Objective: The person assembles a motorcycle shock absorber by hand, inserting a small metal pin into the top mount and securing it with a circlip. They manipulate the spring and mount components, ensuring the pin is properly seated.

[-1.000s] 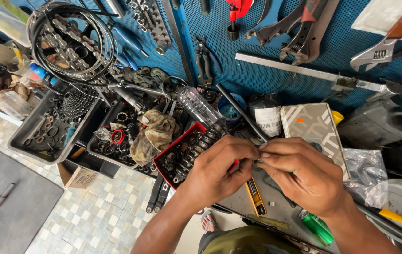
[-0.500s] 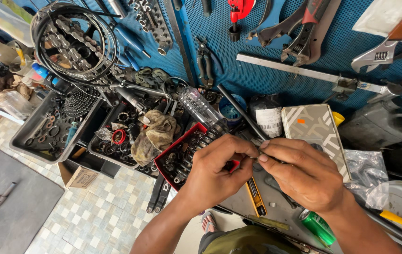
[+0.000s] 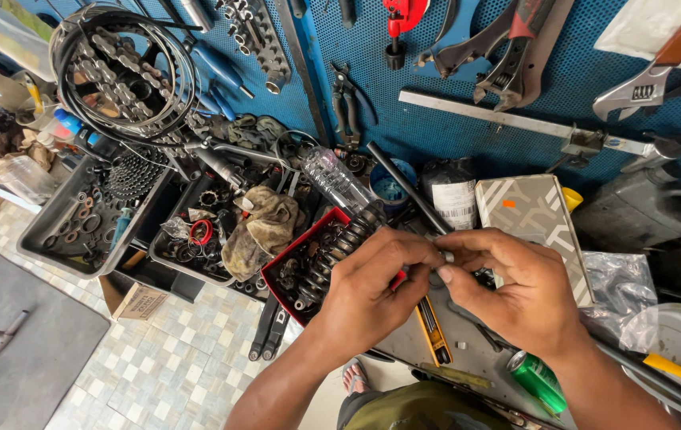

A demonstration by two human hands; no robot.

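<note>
My left hand [image 3: 372, 287] and my right hand [image 3: 515, 291] meet fingertip to fingertip over a cluttered workbench. Between the thumbs and forefingers both pinch a small metal part [image 3: 445, 256], mostly hidden by the fingers. Just below the left hand lies a red tray [image 3: 299, 239] holding a black coil spring [image 3: 339, 245] and small metal pieces. A yellow-handled tool [image 3: 433, 330] lies on the bench under my hands.
A blue pegboard [image 3: 468, 72] carries pliers, wrenches and a socket rail. Grey trays [image 3: 78, 231] of sprockets and washers sit left, with a dirty rag [image 3: 261, 231]. A patterned box [image 3: 531, 219], a green can [image 3: 538, 381], a plastic bag [image 3: 615, 291] and tiled floor [image 3: 157, 366] surround them.
My hands stay together on the small part; the fingers have shifted slightly, with the right hand's fingers curling a little closer around it.
</note>
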